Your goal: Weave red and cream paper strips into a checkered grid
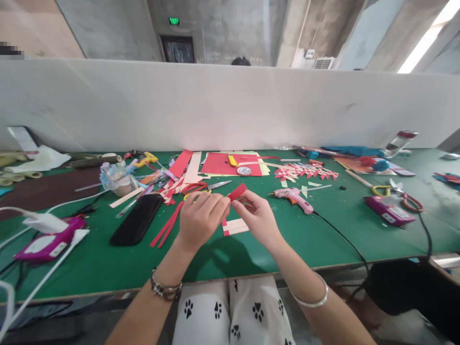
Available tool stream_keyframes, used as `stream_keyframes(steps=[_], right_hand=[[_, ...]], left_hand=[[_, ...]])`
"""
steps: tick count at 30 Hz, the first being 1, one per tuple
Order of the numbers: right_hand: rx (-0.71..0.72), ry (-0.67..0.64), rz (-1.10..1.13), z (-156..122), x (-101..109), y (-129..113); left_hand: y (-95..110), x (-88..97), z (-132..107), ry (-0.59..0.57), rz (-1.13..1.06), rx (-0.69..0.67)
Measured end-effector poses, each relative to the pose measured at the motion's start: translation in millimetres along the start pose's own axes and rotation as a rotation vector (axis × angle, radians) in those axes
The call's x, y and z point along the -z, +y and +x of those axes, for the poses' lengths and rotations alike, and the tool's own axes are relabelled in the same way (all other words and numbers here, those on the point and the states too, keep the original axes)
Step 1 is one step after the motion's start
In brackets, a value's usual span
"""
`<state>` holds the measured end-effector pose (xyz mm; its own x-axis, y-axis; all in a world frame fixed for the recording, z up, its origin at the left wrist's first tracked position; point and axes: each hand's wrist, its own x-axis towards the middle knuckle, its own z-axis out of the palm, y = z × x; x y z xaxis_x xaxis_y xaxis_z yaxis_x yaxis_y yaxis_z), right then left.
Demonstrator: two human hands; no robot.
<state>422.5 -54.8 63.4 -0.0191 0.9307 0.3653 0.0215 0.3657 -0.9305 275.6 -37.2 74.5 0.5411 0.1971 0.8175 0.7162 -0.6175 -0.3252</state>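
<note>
My left hand point(200, 215) and my right hand point(256, 216) meet above the green table point(323, 230), both pinched on a short red paper strip point(237, 191) that sticks up between the fingertips. Under my right hand lies a small woven piece of red and cream strips point(235, 226). Red-handled scissors point(201, 187) lie just beyond my left hand. Loose red strips point(167, 225) lie left of my left wrist.
A pink glue gun point(293, 197) with a black cord lies right of my hands. A black phone point(137, 219) lies to the left. Red card sheets point(224, 164), a woven red-and-cream mat point(305, 171), paper rolls and purple boxes point(390, 211) crowd the table. A white partition stands behind.
</note>
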Motion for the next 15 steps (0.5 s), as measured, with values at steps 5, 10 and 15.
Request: stream_keyframes(steps=[5,10,15], right_hand=[[-0.015,0.059,-0.052,0,17,4],[-0.103,0.131,-0.012,1,47,11],[-0.081,0.204,-0.022,-1,71,16]], left_hand=[[1,-3.6,-9,-0.146,-0.255,0.155],[-5,-13.9,-37,-0.663,-0.536,0.329],[-1,-31.4,-58,-0.885,-0.571,0.293]])
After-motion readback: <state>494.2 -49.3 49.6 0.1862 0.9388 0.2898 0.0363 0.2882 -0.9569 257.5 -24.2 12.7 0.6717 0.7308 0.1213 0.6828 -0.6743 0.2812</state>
